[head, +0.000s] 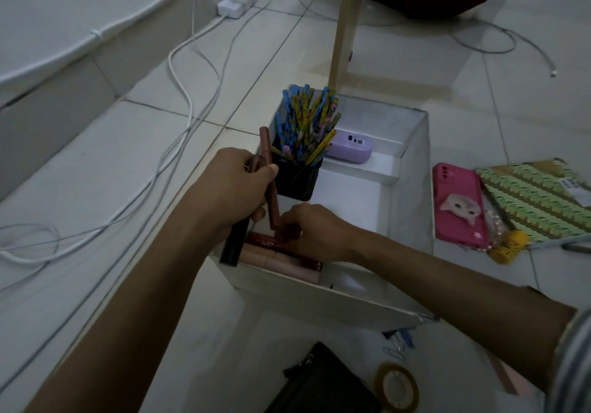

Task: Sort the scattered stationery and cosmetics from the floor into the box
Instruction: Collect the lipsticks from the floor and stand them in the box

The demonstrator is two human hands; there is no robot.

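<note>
A white box (412, 169) sits on the tiled floor. In its far left corner stands a black pen cup (295, 179) full of patterned pencils (307, 121), with a lilac case (350, 147) beside it. My left hand (236, 185) grips a brown cosmetic stick (268, 153) and a black tube (235, 246) over the box's near left corner. My right hand (315, 230) pinches a dark red tube (289, 235) above a row of lip tubes lying there: a red one (267, 242) and pink ones (278, 264).
Right of the box lie a pink phone (459, 204), a patterned notebook (540, 198) and a yellow item (508, 246). Near me are a black pouch (323, 384), a tape roll (396, 387) and clips (398, 344). White cables (179, 92) trail left; a wooden leg (347, 22) stands behind.
</note>
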